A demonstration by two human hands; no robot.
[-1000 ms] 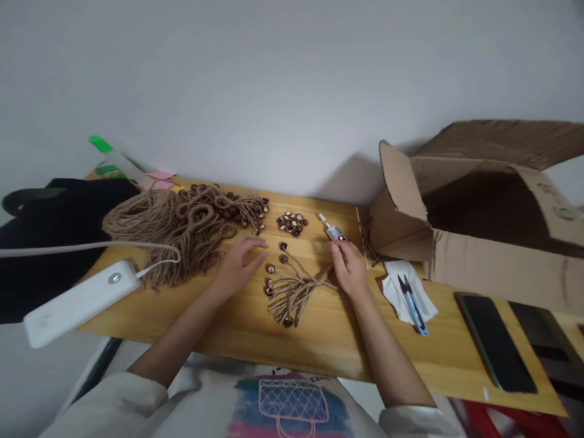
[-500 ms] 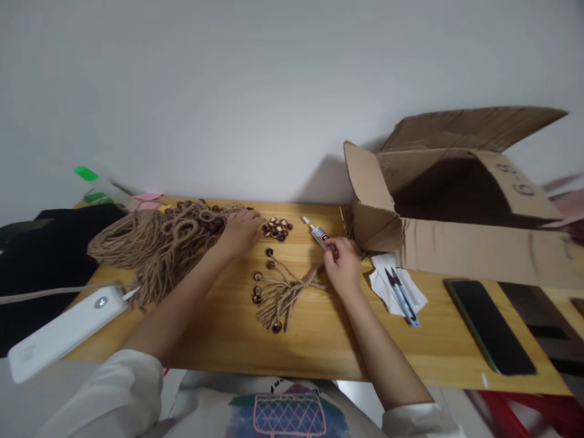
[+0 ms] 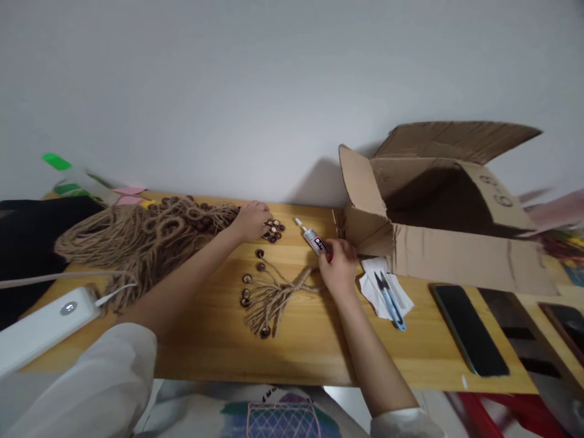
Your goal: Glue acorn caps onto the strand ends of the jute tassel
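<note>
My left hand [image 3: 253, 220] reaches over the left edge of a small pile of brown button-like caps [image 3: 274, 231], its fingers loosely bent and apart, the tips partly hidden. In my right hand [image 3: 340, 264] is a glue tube [image 3: 314, 241], gripped at its red end, its white nozzle pointing up and left. Just left of that hand lies a tied jute twine tassel [image 3: 283, 292], its strands fanned to the left. Several dark round caps [image 3: 247, 278] sit at the ends of its strands.
A heap of jute twine [image 3: 137, 243] covers the left side, beside a white power bank [image 3: 50, 325] with a cable. An open cardboard box [image 3: 456, 249] stands at the right. Blue thread snips [image 3: 391, 301] lie on white tissue [image 3: 368, 283], left of a phone [image 3: 469, 328].
My left hand has moved right, from the edge of the twine heap to the pile of caps. My right hand still grips the glue tube. The view has shifted slightly.
</note>
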